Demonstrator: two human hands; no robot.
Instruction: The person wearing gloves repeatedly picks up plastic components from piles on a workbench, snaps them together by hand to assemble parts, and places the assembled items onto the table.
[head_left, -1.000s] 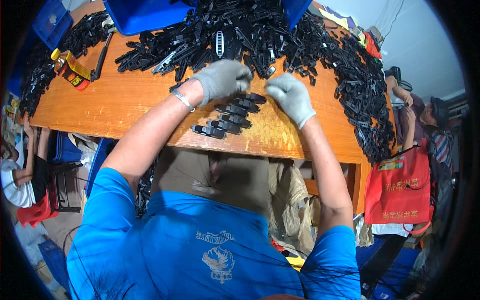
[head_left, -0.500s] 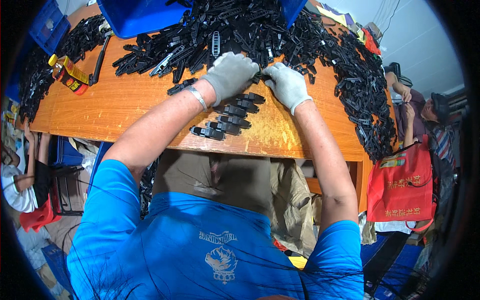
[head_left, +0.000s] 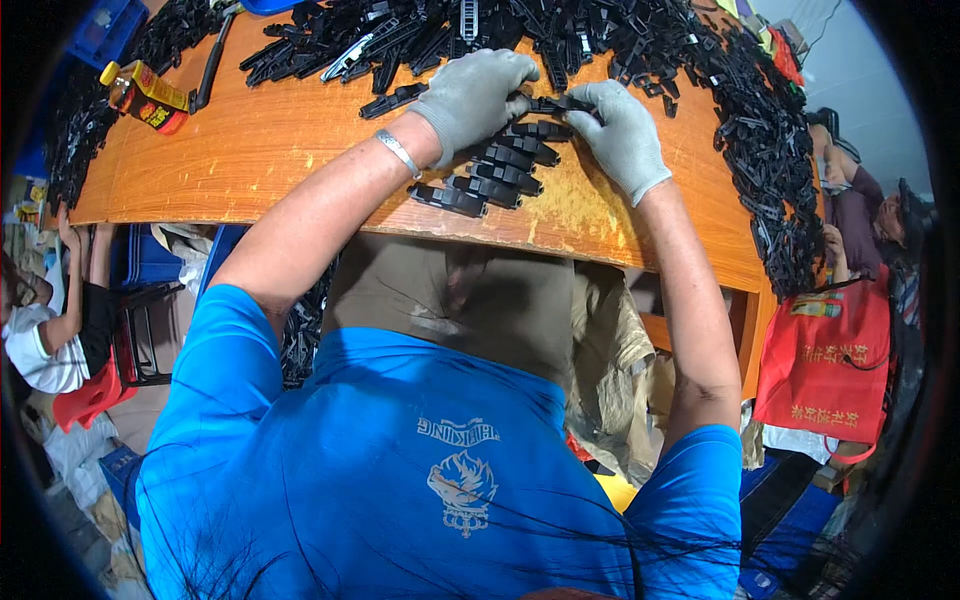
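My left hand (head_left: 472, 105), in a grey work glove, is closed with its fingertips on one end of a small black plastic part (head_left: 548, 104). At the part's other end, my right hand (head_left: 628, 140), gloved alike, pinches it between thumb and fingers. The piece lies level between the two hands, just above the table; its finer details are too small to make out. Right below it, several similar black plastic pieces (head_left: 480, 183) lie side by side in slanted rows, partly beside my left wrist. Another black piece (head_left: 393, 101) lies left of my left hand.
A large heap of black plastic parts (head_left: 660, 45) spreads over the far side of the wooden table (head_left: 260, 170) and down its right edge. A yellow-capped bottle (head_left: 145, 98) and a black-handled tool (head_left: 212, 65) stand or lie at left. A red bag (head_left: 825, 370) hangs at right; other people sit at both sides.
The view has tilted, so the table sits higher in the picture. Both hands have drawn back from the heap toward the rows, and the black part between them now shows more plainly.
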